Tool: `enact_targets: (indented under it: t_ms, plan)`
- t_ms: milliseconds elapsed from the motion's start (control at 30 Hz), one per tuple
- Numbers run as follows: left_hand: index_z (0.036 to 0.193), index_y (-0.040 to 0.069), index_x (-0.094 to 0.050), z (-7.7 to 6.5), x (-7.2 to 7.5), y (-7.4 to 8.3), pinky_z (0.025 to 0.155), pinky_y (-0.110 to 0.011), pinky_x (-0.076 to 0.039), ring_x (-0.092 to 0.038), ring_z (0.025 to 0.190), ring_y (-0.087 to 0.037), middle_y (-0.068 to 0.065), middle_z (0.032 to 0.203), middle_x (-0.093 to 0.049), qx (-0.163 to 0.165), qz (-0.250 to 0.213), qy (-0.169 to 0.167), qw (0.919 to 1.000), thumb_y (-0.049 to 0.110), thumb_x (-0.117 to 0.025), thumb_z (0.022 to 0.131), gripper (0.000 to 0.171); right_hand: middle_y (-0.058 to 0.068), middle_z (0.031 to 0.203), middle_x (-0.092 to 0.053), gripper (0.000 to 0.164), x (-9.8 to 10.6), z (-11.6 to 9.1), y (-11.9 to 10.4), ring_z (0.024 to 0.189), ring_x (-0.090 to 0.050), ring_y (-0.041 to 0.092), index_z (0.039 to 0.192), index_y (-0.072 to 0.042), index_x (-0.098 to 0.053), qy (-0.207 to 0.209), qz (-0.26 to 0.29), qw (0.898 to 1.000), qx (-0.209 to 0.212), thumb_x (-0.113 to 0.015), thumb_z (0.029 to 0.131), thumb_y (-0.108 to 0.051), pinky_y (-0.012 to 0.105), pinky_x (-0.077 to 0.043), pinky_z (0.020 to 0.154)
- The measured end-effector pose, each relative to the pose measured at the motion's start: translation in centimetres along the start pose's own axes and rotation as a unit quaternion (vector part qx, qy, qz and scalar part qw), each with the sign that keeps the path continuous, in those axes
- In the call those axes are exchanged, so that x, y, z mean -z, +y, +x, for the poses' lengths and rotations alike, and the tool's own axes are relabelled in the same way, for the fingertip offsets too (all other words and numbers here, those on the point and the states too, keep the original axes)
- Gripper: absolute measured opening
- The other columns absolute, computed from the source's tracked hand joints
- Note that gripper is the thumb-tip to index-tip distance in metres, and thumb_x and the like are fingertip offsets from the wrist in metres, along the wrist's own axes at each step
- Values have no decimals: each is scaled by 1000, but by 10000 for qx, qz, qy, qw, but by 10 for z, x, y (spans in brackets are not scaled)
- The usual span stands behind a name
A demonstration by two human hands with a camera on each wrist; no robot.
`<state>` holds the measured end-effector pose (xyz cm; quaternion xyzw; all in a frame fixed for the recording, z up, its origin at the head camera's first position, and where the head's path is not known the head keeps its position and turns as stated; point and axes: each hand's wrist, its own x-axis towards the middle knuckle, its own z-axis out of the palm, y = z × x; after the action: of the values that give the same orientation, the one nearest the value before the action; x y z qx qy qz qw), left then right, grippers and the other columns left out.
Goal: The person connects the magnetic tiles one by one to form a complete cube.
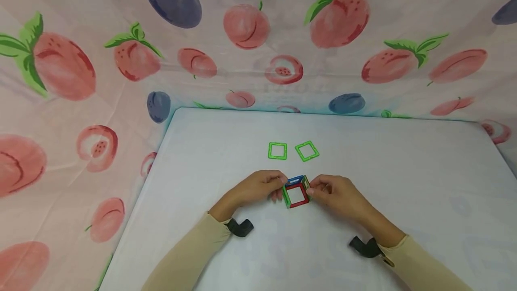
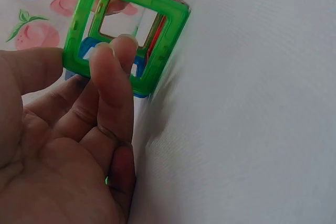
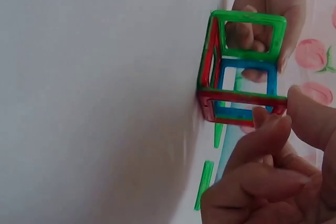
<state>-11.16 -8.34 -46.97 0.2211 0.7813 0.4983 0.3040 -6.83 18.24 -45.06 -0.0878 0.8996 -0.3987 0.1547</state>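
Observation:
Between the two hands stands a small open-topped box of square magnetic tiles. Its base is a red tile (image 1: 300,204), its far wall a blue tile (image 1: 295,180). The left hand (image 1: 260,185) holds the green tile (image 2: 170,43) forming the left wall, thumb at its edge and fingertips against its outer face. On the opposite side, the right hand (image 1: 339,194) pinches the right wall tile (image 3: 241,97), reddish in the right wrist view, with the thumb at its top edge and fingers outside. The side toward the person has no tile.
Two loose green square tiles, a left one (image 1: 278,158) and a turned right one (image 1: 300,156), lie flat beyond the box on the white table (image 1: 210,147). A fruit-patterned cloth (image 1: 226,75) hangs behind the table and along its left side.

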Motion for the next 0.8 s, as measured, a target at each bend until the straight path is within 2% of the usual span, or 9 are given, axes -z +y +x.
enact_targets:
  t_ms: [167, 533, 800]
  plan:
    - [113, 13, -69, 1, 1, 0, 79, -26, -47, -65, 77, -18, -5, 83, -73, -41, -5, -64, 10000, 36, -50, 108, 30, -4, 79, -63, 16, 4, 2, 1, 76, -54, 16, 104, -17, -77, 272, -230, 9994, -22, -72, 96, -30, 26, -44, 64]
    - [112, 13, -68, 3, 0, -2, 79, -27, -49, -67, 78, -20, -7, 84, -74, -44, -161, -93, 9998, 33, -50, 109, 28, -3, 82, -65, 15, 8, 6, 0, 78, -55, 17, 105, -13, -77, 97, -114, 9998, 126, -75, 94, -23, 25, -46, 65]
    - [110, 15, -69, 4, 1, -2, 79, -26, -48, -67, 77, -19, -8, 84, -74, -66, -194, -112, 9997, 33, -51, 108, 26, -2, 87, -68, 18, 14, 11, 3, 83, -58, 19, 106, -15, -77, -164, -114, 9998, -19, -72, 97, -29, 27, -49, 69]
